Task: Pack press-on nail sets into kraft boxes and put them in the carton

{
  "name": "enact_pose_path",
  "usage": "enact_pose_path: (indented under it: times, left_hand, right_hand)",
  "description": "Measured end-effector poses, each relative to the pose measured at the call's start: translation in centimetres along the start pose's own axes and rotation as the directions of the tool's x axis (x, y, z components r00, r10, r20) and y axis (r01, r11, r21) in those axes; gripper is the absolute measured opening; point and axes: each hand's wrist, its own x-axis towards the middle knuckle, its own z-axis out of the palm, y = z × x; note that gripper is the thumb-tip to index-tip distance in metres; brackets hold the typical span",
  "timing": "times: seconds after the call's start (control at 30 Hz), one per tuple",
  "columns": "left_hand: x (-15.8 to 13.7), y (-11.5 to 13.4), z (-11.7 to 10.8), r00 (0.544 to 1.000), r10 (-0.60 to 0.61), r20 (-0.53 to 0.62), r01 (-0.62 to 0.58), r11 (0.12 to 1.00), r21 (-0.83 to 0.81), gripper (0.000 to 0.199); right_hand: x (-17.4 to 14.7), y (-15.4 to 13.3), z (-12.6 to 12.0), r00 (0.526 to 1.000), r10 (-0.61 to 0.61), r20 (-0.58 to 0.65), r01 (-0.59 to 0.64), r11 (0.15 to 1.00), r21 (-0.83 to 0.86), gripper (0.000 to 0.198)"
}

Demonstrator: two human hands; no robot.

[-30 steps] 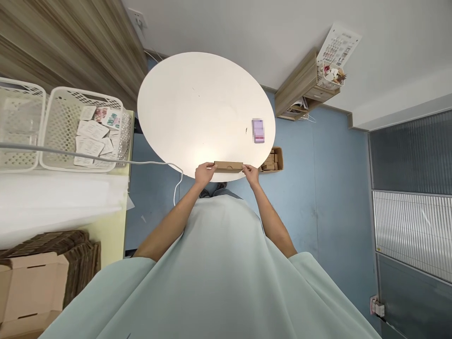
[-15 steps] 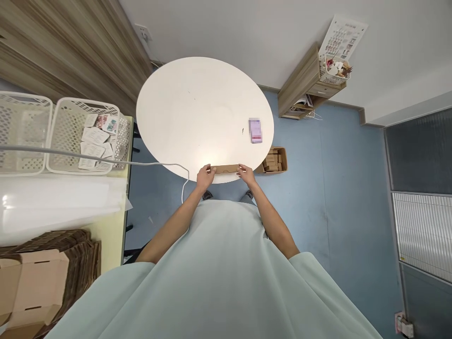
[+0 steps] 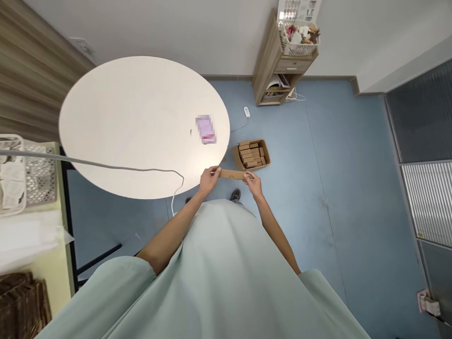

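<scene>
Between my two hands is a small flat brown cardboard box (image 3: 232, 174), held level by its ends. My left hand (image 3: 209, 180) is closed on its left end, beside the table's front edge. My right hand (image 3: 254, 184) pinches the opposite end, out over the blue floor. Just beyond the right hand stands an open carton (image 3: 267, 149) on the floor, with several similar small brown boxes (image 3: 251, 154) packed inside. A pixelated purple item (image 3: 206, 129) lies on the white oval table (image 3: 130, 117).
A cable (image 3: 141, 168) runs across the table's front and down near my left arm. White baskets (image 3: 24, 188) and stacked folded cardboard (image 3: 24, 301) sit on the side table at left. A wooden cabinet (image 3: 270, 61) stands by the wall; a power strip (image 3: 246, 112) lies on the floor.
My view has turned and shifted right, so table and carton appear further left. Both hands have carried the small box off the table's edge toward the carton, still holding it by its ends.
</scene>
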Motion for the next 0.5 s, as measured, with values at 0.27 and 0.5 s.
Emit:
enact_pose_path:
  times: [0.27, 0.5]
  left_hand:
    - [1.7, 2.6, 8.0, 0.993, 0.012, 0.117, -0.022, 0.996, 0.089, 0.035]
    - [6.7, 3.1, 12.0, 0.981, -0.07, 0.181, 0.05, 0.993, 0.108, 0.033]
  right_hand:
    - [1.2, 0.9, -7.9, 0.988, 0.113, -0.107, -0.108, 0.993, 0.054, 0.055]
    - [5.2, -1.5, -9.8, 0.974, 0.175, -0.147, -0.17, 0.984, 0.047, 0.05]
